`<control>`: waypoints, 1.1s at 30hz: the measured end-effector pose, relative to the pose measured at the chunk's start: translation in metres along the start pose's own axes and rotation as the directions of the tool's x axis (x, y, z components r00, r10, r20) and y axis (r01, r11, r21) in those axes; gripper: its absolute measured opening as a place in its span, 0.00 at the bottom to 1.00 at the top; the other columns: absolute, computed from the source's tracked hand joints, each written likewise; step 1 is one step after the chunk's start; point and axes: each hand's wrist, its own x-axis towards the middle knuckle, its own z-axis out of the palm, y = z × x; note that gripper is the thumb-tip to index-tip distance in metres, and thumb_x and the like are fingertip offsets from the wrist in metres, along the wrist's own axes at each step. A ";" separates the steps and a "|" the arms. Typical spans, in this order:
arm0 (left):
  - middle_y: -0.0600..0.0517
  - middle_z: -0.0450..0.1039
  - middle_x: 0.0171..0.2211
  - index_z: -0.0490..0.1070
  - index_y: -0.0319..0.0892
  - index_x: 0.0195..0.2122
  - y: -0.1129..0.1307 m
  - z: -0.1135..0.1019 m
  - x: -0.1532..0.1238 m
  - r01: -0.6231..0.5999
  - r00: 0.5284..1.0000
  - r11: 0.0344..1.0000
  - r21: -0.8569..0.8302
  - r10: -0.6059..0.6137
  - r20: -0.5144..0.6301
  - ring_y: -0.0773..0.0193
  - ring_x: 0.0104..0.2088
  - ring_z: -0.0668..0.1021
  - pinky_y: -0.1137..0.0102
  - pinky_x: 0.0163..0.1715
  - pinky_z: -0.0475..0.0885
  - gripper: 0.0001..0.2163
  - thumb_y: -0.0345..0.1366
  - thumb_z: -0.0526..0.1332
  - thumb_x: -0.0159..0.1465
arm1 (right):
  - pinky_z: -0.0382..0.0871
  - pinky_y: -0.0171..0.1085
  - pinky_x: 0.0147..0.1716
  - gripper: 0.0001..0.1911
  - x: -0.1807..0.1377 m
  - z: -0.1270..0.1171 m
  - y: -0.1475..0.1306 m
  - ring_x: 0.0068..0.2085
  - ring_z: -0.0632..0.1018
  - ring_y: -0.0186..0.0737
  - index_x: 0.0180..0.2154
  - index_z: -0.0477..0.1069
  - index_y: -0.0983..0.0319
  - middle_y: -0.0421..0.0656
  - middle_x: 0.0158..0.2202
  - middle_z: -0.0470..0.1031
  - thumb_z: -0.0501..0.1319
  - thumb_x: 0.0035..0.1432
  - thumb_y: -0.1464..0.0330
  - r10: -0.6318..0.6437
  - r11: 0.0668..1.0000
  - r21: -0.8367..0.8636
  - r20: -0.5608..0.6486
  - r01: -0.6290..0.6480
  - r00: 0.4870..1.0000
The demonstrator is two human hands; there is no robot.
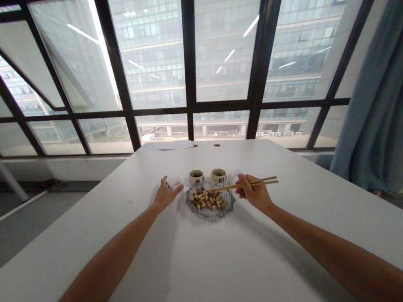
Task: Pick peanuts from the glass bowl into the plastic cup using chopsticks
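A pair of wooden chopsticks point(225, 188) is held in my right hand point(252, 191), its fingers closed round them. Their tips lie over a scalloped clear glass plate point(213, 215) of peanuts point(208, 199); I cannot make out a peanut between the tips. On the plate's left, my left hand point(166, 194) has its thumb and fingers spread about a small whitish cup or bowl point(174, 180); whether they touch it is unclear. Behind the plate stand two cream cups with dark characters, a left cup point(196, 176) and a right cup point(219, 175), with dark contents.
Everything stands on a long white table point(210, 269). Another pale object point(233, 174) sits partly behind my right hand. Papers point(167, 146) and a small brown disc point(216, 145) lie at the far edge, before large windows. A blue curtain point(374, 76) hangs at right.
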 end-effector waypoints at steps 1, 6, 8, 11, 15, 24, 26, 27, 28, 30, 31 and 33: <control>0.37 0.73 0.49 0.51 0.37 0.64 0.001 -0.002 0.003 -0.004 1.000 1.000 0.009 0.004 0.008 0.50 0.49 0.77 0.60 0.47 0.71 0.45 0.58 0.65 0.53 | 0.63 0.31 0.13 0.29 0.002 -0.002 -0.002 0.16 0.71 0.33 0.26 0.71 0.63 0.41 0.17 0.72 0.58 0.56 0.43 0.003 1.000 0.003 0.005 -0.003 1.000; 0.39 0.75 0.45 0.53 0.35 0.63 0.002 -0.007 0.010 -0.011 0.996 0.999 0.036 0.008 0.088 0.51 0.45 0.78 0.61 0.45 0.72 0.45 0.58 0.65 0.53 | 0.61 0.30 0.11 0.31 0.011 -0.002 -0.007 0.14 0.69 0.32 0.25 0.71 0.64 0.41 0.15 0.72 0.58 0.54 0.41 0.053 0.999 0.010 0.027 -0.053 0.998; 0.40 0.75 0.45 0.55 0.35 0.63 -0.001 -0.008 0.011 -0.043 0.994 0.998 0.039 0.039 0.100 0.52 0.44 0.78 0.62 0.44 0.72 0.43 0.57 0.65 0.54 | 0.60 0.29 0.10 0.31 0.014 0.001 -0.009 0.13 0.69 0.32 0.25 0.71 0.64 0.41 0.15 0.71 0.58 0.53 0.40 0.066 0.998 -0.005 0.039 -0.066 0.997; 0.40 0.75 0.46 0.59 0.36 0.59 -0.004 -0.005 0.011 -0.084 0.991 0.996 0.026 0.081 0.108 0.53 0.45 0.78 0.63 0.44 0.72 0.38 0.55 0.65 0.54 | 0.59 0.29 0.10 0.31 0.017 0.005 -0.011 0.13 0.69 0.32 0.24 0.71 0.63 0.41 0.14 0.71 0.58 0.52 0.40 0.054 0.998 -0.041 0.083 -0.051 0.995; 0.41 0.76 0.46 0.61 0.37 0.57 -0.006 0.000 0.013 -0.102 0.990 0.995 0.011 0.100 0.104 0.53 0.45 0.79 0.63 0.44 0.72 0.36 0.55 0.66 0.53 | 0.60 0.29 0.11 0.31 0.020 0.006 -0.016 0.14 0.70 0.32 0.23 0.71 0.63 0.41 0.15 0.71 0.58 0.53 0.41 0.016 0.997 -0.081 0.172 -0.002 0.985; 0.41 0.76 0.47 0.61 0.39 0.56 -0.012 0.003 0.010 -0.103 0.991 0.994 -0.045 0.107 0.075 0.53 0.46 0.79 0.62 0.45 0.73 0.35 0.55 0.66 0.54 | 0.61 0.29 0.10 0.29 0.023 -0.001 -0.017 0.14 0.70 0.32 0.25 0.71 0.63 0.41 0.15 0.72 0.59 0.55 0.43 -0.002 0.999 -0.037 0.157 0.008 0.988; 0.41 0.76 0.48 0.61 0.39 0.55 -0.012 0.002 0.009 -0.100 0.992 0.993 -0.059 0.104 0.073 0.53 0.47 0.79 0.62 0.46 0.73 0.35 0.55 0.66 0.53 | 0.60 0.29 0.10 0.30 0.027 -0.005 -0.017 0.13 0.70 0.32 0.25 0.71 0.63 0.41 0.15 0.72 0.59 0.54 0.42 0.013 1.000 0.003 0.096 -0.013 0.995; 0.41 0.75 0.48 0.61 0.38 0.55 -0.012 0.002 0.008 -0.102 0.992 0.993 -0.066 0.107 0.072 0.53 0.47 0.79 0.62 0.46 0.73 0.35 0.54 0.67 0.53 | 0.59 0.29 0.09 0.30 0.029 -0.007 -0.017 0.13 0.69 0.32 0.25 0.71 0.64 0.41 0.15 0.72 0.59 0.53 0.42 0.023 0.999 0.024 0.065 -0.025 0.998; 0.41 0.75 0.48 0.61 0.38 0.55 -0.012 0.002 0.008 -0.108 0.991 0.991 -0.073 0.113 0.072 0.53 0.47 0.79 0.62 0.46 0.73 0.35 0.54 0.67 0.53 | 0.59 0.29 0.09 0.30 0.031 -0.009 -0.016 0.13 0.69 0.32 0.25 0.71 0.64 0.42 0.15 0.72 0.60 0.53 0.41 0.037 0.998 0.051 0.034 -0.038 0.999; 0.41 0.75 0.48 0.61 0.39 0.55 -0.012 0.001 0.007 -0.121 0.989 0.989 -0.084 0.127 0.070 0.53 0.47 0.78 0.62 0.47 0.73 0.35 0.54 0.67 0.52 | 0.60 0.30 0.09 0.30 0.035 -0.012 -0.014 0.12 0.69 0.33 0.24 0.71 0.64 0.42 0.14 0.72 0.61 0.51 0.41 0.080 0.989 0.126 -0.026 -0.076 0.996; 0.41 0.75 0.48 0.61 0.39 0.55 -0.012 0.001 0.007 -0.123 0.989 0.989 -0.085 0.129 0.068 0.53 0.47 0.78 0.62 0.47 0.73 0.35 0.53 0.68 0.52 | 0.60 0.30 0.09 0.30 0.037 -0.013 -0.012 0.12 0.69 0.33 0.24 0.70 0.64 0.42 0.14 0.72 0.62 0.49 0.41 0.112 0.980 0.171 -0.053 -0.102 0.992; 0.41 0.75 0.47 0.61 0.39 0.55 -0.012 0.000 0.006 -0.124 0.989 0.988 -0.087 0.130 0.067 0.53 0.47 0.78 0.62 0.46 0.73 0.35 0.53 0.68 0.52 | 0.59 0.30 0.08 0.30 0.039 -0.014 -0.007 0.12 0.68 0.32 0.23 0.70 0.64 0.42 0.14 0.71 0.63 0.48 0.41 0.187 0.953 0.258 -0.087 -0.159 0.979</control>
